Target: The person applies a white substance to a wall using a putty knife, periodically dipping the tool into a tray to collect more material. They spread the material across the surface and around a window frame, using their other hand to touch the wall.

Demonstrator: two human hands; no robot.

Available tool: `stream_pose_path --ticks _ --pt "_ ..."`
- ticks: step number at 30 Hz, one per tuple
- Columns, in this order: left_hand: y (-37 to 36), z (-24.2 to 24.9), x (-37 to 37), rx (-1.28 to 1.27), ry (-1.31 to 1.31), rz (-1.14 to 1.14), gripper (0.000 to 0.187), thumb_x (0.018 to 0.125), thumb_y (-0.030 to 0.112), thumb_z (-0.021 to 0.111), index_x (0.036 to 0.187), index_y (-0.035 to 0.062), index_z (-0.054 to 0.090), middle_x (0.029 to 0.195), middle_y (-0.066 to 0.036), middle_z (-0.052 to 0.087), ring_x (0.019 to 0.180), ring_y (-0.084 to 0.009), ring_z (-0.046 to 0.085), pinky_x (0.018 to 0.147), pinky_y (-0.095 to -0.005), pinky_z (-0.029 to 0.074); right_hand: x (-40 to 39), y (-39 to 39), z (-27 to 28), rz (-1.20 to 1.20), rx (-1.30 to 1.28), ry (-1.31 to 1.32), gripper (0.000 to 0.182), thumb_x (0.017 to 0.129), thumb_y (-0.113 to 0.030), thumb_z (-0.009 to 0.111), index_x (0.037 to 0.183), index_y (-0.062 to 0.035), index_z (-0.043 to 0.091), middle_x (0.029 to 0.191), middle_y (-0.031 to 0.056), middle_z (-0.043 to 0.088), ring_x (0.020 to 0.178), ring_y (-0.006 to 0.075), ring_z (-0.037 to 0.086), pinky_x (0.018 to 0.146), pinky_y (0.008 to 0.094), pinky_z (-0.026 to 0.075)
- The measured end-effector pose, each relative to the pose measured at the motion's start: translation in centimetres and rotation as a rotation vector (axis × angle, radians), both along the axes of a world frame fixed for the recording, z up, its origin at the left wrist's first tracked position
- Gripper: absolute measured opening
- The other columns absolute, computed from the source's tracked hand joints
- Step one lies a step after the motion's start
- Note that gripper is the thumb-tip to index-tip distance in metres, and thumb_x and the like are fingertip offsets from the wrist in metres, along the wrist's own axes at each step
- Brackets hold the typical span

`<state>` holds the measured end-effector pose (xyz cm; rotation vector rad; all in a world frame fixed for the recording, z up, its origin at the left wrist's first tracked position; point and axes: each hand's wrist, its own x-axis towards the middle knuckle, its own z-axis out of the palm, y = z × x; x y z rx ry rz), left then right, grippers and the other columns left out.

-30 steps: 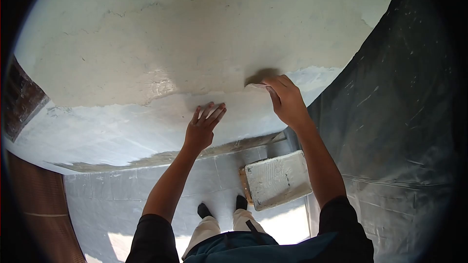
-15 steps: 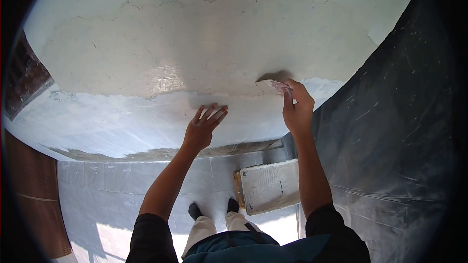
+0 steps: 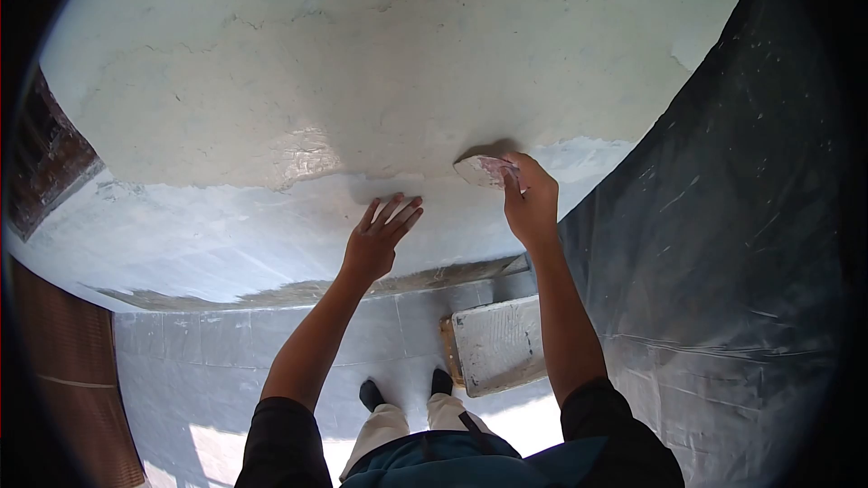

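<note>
A pale wall [image 3: 362, 81] fills the upper view, with a whiter coated band [image 3: 208, 226] along its lower part. My left hand [image 3: 375, 239] rests on this band with its fingers spread, holding nothing. To the right, my right hand [image 3: 532, 199] grips a flat scraper [image 3: 484, 170], pale and smeared with reddish marks. The scraper's edge is at the wall, near the upper border of the white band, and casts a shadow above it. My fingers hide part of the scraper.
A white-smeared tray [image 3: 497, 343] sits on the grey floor [image 3: 262, 334], partly behind my right forearm. Dark sheeting [image 3: 714, 244] hangs at the right. A brown ribbed panel [image 3: 68, 370] stands lower left, below a dark wooden frame [image 3: 50, 158]. My feet are near the tray.
My right hand and the scraper have moved left and slightly down along the wall. My left hand has hardly moved. The camera view has shifted slightly.
</note>
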<state>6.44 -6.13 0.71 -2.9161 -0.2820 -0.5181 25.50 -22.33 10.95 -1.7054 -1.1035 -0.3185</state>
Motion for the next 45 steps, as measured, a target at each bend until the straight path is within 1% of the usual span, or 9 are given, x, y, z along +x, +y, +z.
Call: stream_pose_path --ticks 9,14,17,21,27,30,37,40,45 --pt "0.2 0.0 -0.1 0.001 0.029 -0.014 0.081 0.071 0.0 0.057 0.145 0.0209 0.032 0.154 0.008 0.024 0.142 -0.0167 0.021 0.117 -0.0415 0.02 0.8 -0.7 -1.8 0.021 0.124 0.235 0.019 0.086 0.004 0.058 0.104 -0.0009 0.06 0.082 0.0091 0.062 0.075 0.0105 0.054 0.07 0.0242 0.045" --pt "0.3 0.2 -0.2 -0.003 0.051 -0.021 0.081 0.07 0.0 0.058 0.145 0.0202 0.033 0.153 0.007 0.025 0.141 -0.0181 0.022 0.117 -0.0425 0.021 3.2 -1.8 -3.1 -0.006 0.392 0.532 0.017 0.092 0.004 0.052 0.109 0.0023 0.057 0.088 0.0031 0.059 0.079 0.0083 0.053 0.074 0.0219 0.044" --pt "0.4 0.2 -0.2 0.016 0.038 -0.042 0.081 0.07 0.0 0.058 0.145 0.02 0.033 0.153 0.006 0.027 0.141 -0.0188 0.023 0.117 -0.0427 0.021 2.2 -2.4 -2.3 0.079 0.48 0.594 0.018 0.091 0.005 0.051 0.108 0.0015 0.056 0.09 0.0036 0.059 0.082 0.0083 0.053 0.076 0.0216 0.043" --pt "0.4 0.4 -0.3 0.03 0.063 -0.036 0.08 0.07 0.0 0.058 0.144 0.0205 0.035 0.153 0.006 0.027 0.141 -0.019 0.024 0.116 -0.0423 0.022 1.0 0.0 -4.0 0.075 0.218 0.478 0.018 0.09 0.004 0.054 0.107 0.0018 0.057 0.088 0.0027 0.056 0.077 0.0065 0.048 0.071 0.02 0.041" --pt "0.5 0.8 -0.4 0.027 0.074 -0.042 0.08 0.071 0.002 0.058 0.144 0.0209 0.035 0.153 0.006 0.026 0.141 -0.0191 0.024 0.116 -0.0425 0.022 2.2 -2.3 -3.5 -0.018 0.523 0.73 0.017 0.092 0.004 0.052 0.109 0.0014 0.055 0.091 0.0058 0.06 0.083 0.0094 0.056 0.075 0.0227 0.045" --pt "0.5 0.5 -0.3 0.047 0.083 -0.042 0.079 0.071 0.002 0.058 0.144 0.0212 0.035 0.153 0.006 0.027 0.141 -0.0193 0.024 0.116 -0.0423 0.023 0.9 -0.9 -4.7 0.065 0.285 0.577 0.017 0.092 0.002 0.054 0.109 0.0007 0.056 0.089 0.0026 0.058 0.082 0.0072 0.052 0.073 0.0208 0.042" --pt "0.7 0.7 -0.3 0.043 0.089 -0.056 0.078 0.071 0.003 0.058 0.144 0.0217 0.036 0.153 0.005 0.027 0.141 -0.0193 0.024 0.115 -0.0426 0.023 2.4 -1.7 -4.7 0.003 0.583 0.85 0.018 0.092 0.002 0.054 0.11 0.0009 0.057 0.09 0.0044 0.06 0.08 0.0087 0.054 0.073 0.0234 0.047" --pt "0.8 0.5 -0.3 0.062 0.082 -0.059 0.079 0.071 0.003 0.058 0.144 0.0217 0.036 0.153 0.005 0.028 0.141 -0.0194 0.025 0.115 -0.043 0.023 2.7 -2.2 -4.6 0.005 0.642 0.814 0.016 0.092 0.001 0.053 0.107 0.0012 0.057 0.087 0.0036 0.058 0.076 0.0081 0.053 0.066 0.0233 0.047" --pt "0.6 0.2 -0.2 0.074 0.076 -0.048 0.079 0.071 0.003 0.058 0.144 0.0218 0.036 0.153 0.005 0.027 0.141 -0.0195 0.025 0.115 -0.0424 0.022 1.7 0.6 -6.1 0.025 0.234 0.476 0.018 0.089 0.003 0.055 0.107 0.0012 0.058 0.083 0.0016 0.056 0.074 0.0062 0.048 0.067 0.0201 0.041"
